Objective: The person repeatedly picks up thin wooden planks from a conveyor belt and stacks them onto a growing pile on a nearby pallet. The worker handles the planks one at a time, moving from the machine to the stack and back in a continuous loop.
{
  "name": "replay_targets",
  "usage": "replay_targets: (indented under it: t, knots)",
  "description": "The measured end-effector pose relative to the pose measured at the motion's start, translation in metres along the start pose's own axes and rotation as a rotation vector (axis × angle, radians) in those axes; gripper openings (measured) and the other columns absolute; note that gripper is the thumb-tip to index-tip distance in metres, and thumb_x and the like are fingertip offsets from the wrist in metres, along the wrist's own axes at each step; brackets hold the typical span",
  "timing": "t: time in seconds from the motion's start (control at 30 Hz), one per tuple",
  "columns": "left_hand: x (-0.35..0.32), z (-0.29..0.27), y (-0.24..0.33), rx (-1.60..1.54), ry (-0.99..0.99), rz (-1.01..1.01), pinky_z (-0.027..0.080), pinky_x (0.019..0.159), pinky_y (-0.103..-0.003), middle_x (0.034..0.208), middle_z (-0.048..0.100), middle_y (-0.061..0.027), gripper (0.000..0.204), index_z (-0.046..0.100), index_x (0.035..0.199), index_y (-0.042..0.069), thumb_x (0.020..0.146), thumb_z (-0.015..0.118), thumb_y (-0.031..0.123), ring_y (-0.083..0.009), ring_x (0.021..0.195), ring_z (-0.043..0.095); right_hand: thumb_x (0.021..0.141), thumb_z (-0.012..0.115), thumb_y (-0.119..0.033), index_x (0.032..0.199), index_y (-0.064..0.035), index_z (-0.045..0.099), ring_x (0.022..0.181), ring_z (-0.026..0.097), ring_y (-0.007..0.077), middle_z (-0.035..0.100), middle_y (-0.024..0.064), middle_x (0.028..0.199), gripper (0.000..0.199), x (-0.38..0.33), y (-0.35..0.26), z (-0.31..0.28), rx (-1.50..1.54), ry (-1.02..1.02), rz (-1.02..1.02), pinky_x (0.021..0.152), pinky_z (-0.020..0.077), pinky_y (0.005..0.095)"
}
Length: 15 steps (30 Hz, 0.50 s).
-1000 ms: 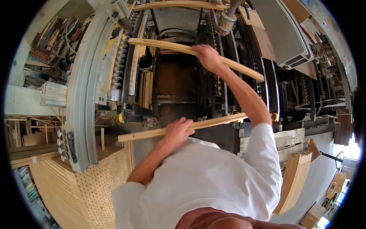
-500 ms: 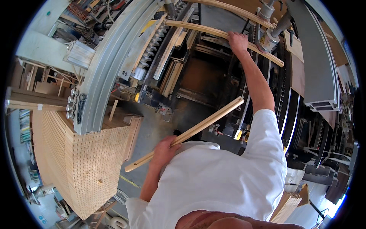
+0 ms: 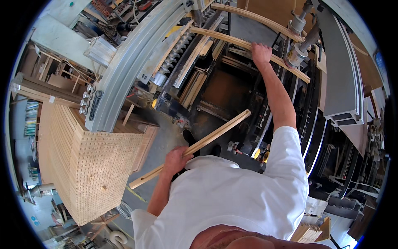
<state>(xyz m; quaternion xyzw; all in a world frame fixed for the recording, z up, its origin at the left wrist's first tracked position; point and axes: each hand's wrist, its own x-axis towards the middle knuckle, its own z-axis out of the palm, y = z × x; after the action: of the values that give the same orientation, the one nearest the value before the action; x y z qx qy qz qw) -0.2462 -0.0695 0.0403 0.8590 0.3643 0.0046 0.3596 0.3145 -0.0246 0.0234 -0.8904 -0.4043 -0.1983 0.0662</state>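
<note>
My left hand [image 3: 175, 160] is closed around a long pale wooden strip [image 3: 219, 132] in front of my body. The strip slants from the lower left up to the right, with its far end free in the air. My right arm reaches ahead, and my right hand [image 3: 261, 54] grips the middle of a wooden rail [image 3: 226, 38] lying across the machine. Its fingers curl over the rail's far side and are partly hidden. Farther off, a second wooden rail [image 3: 253, 17] runs roughly alongside. Metal clamp cylinders [image 3: 297, 56] stand over the right ends of both rails.
A large stack of wooden strips with holed ends [image 3: 103, 178] stands at the left. Above it runs a thick aluminium beam [image 3: 124, 74]; a grey beam [image 3: 344, 74] flanks the right. Toothed machine rails [image 3: 176, 52] lie ahead, and my shoes [image 3: 188, 137] show below the strip.
The strip in my left hand has drawn back a little toward the lower left. My right hand stays on the rail. The whole view has shifted slightly.
</note>
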Motion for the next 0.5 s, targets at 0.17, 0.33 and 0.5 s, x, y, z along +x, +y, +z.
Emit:
replay_targets:
  t: [0.17,0.33,0.5]
  knots:
    - [-0.01,-0.014,0.004,0.013,0.019,0.015,0.05,0.08,-0.043,0.097,0.066,-0.0187,0.036,0.067,0.108,0.003,0.078,0.076,0.022,-0.0377,0.092,0.063,0.087,0.061,-0.029,0.1,-0.0158,0.067,0.099,0.065,0.0335,0.069,0.01,0.099,0.019,0.003,0.0,0.001,0.003,-0.031,0.026,0.086,0.0442,0.0503]
    - [-0.042,-0.043,-0.007,-0.051,0.041,-0.069,0.051,0.079,-0.042,0.102,0.066,-0.0182,0.037,0.067,0.109,0.003,0.079,0.077,0.023,-0.0382,0.093,0.063,0.087,0.062,-0.027,0.102,-0.0176,0.067,0.099,0.065,0.0322,0.069,0.0082,0.102,0.019,0.004,0.0,0.005,0.006,-0.009,0.019,0.087,0.044,0.0511]
    - [-0.09,-0.098,0.005,-0.118,0.177,-0.181,0.05,0.072,-0.036,0.093,0.066,-0.0169,0.037,0.066,0.11,0.0,0.079,0.077,0.017,-0.0296,0.08,0.063,0.088,0.061,-0.027,0.107,-0.0182,0.068,0.101,0.065,0.0316,0.07,0.009,0.104,0.022,0.003,0.0,-0.004,0.004,-0.099,0.049,0.087,0.0437,0.0506]
